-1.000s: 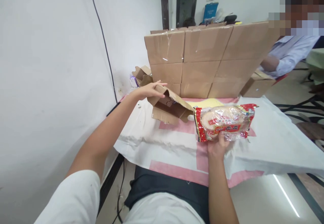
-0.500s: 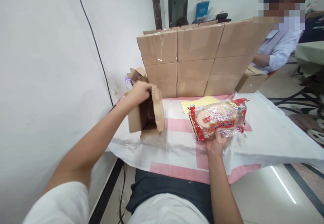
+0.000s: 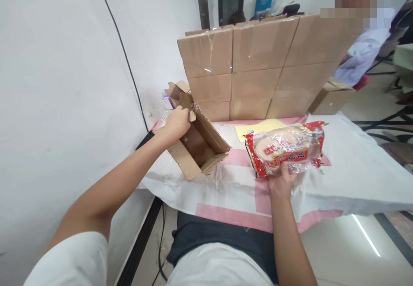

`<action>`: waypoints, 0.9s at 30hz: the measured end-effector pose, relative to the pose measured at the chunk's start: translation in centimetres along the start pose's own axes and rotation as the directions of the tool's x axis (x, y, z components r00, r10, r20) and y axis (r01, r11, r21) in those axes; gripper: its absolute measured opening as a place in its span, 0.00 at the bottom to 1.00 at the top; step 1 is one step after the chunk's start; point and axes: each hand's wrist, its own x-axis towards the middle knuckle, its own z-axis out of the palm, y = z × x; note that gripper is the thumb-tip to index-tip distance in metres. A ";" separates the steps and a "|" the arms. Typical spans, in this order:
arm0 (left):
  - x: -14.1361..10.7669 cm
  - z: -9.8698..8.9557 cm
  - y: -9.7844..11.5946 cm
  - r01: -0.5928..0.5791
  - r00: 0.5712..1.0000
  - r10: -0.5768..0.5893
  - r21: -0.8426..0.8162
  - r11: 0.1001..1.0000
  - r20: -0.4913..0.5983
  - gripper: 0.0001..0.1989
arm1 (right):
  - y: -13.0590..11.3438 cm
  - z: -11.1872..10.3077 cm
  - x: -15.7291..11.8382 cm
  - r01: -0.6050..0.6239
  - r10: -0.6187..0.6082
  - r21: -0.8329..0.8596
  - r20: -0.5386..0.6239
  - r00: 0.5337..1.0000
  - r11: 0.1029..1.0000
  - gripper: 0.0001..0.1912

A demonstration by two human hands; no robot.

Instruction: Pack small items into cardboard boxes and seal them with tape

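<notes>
Corrugated carton [image 3: 185,158] newly aslant in left hand [image 3: 177,123]

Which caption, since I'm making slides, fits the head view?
Left hand grips an open brown cardboard box; right hand holds a clear and red plastic packet.

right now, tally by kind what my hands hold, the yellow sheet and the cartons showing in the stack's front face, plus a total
Open carton, in the left hand: 1
Rice cracker packet, in the right hand: 1
Yellow sheet: 1
Stacked cartons, front face only: 9
Total: 12
</notes>
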 end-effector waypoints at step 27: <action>0.9 0.8 0.8 -0.335 0.911 0.302 -0.075 0.939 -0.280 0.23 | -0.1 -0.1 -0.1 0.008 -0.007 -0.026 0.028 1.000 1.000 0.31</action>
